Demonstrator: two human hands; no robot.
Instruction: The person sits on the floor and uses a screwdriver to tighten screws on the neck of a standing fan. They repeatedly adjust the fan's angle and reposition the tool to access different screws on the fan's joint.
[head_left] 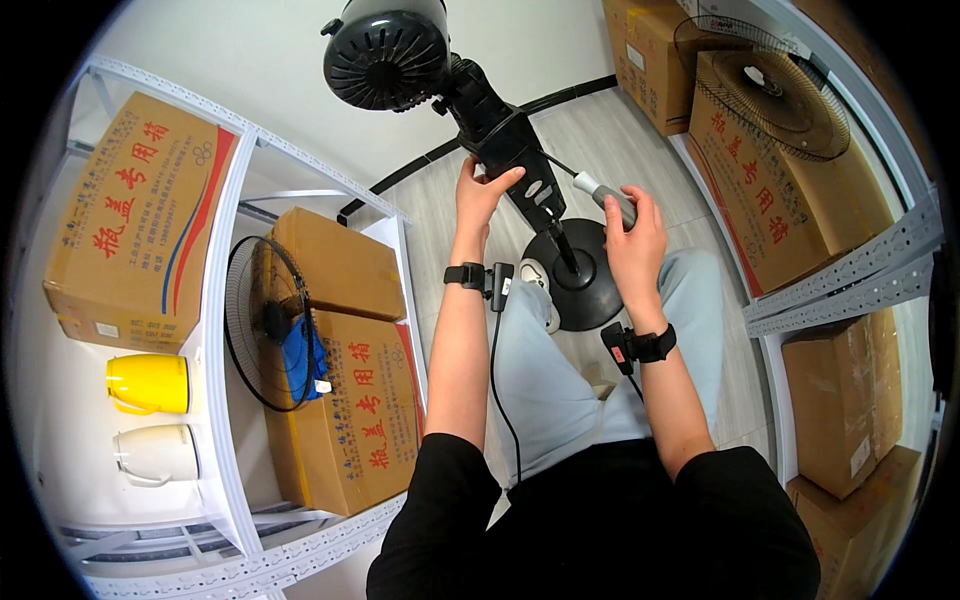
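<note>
A black pedestal fan stands in front of me, with its motor housing (385,62) bare of any grille. Below the motor is its dark control box (512,160), carried on a thin pole above a round base (604,305) on the floor. My left hand (478,198) is closed around the box's left side, thumb on the front and the other fingers partly hidden behind it. My right hand (637,240) holds a screwdriver (600,196) by its grey and white handle. Its dark shaft points up and left to the right side of the control box; the tip's contact is unclear.
A wire fan grille (268,325) leans against cartons (345,410) on the left shelf, beside a blue cloth-like item (303,362). Yellow (148,384) and white jugs (155,455) sit further left. Another grille (765,85) rests on a carton (770,190) at right.
</note>
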